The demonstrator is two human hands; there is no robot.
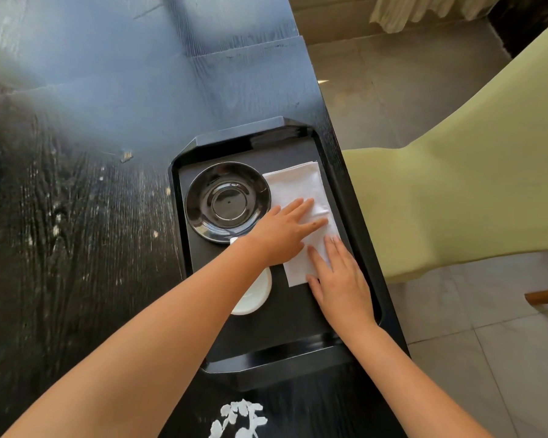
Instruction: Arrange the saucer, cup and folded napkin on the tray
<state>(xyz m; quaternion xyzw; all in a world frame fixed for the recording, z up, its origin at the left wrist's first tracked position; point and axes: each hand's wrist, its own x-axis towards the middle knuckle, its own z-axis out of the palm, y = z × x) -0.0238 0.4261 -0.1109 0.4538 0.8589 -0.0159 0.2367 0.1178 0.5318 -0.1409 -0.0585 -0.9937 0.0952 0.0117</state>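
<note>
A black tray [298, 358] lies on the dark wooden table near its right edge. A glossy black saucer [227, 200] sits empty in the tray's far left part. A white folded napkin [298, 184] lies flat along the tray's right side. My left hand [285, 232] rests flat on the napkin's middle with fingers spread. My right hand [339, 279] presses flat on the napkin's near end. A white cup [253, 295] stands on the tray below the saucer, mostly hidden under my left forearm.
The dark table [76, 216] stretches to the left and far side of the tray. A pale green upholstered chair [456, 184] stands close off the table's right edge, over a tiled floor [472, 343]. A white floral mark [241, 418] shows on the table near me.
</note>
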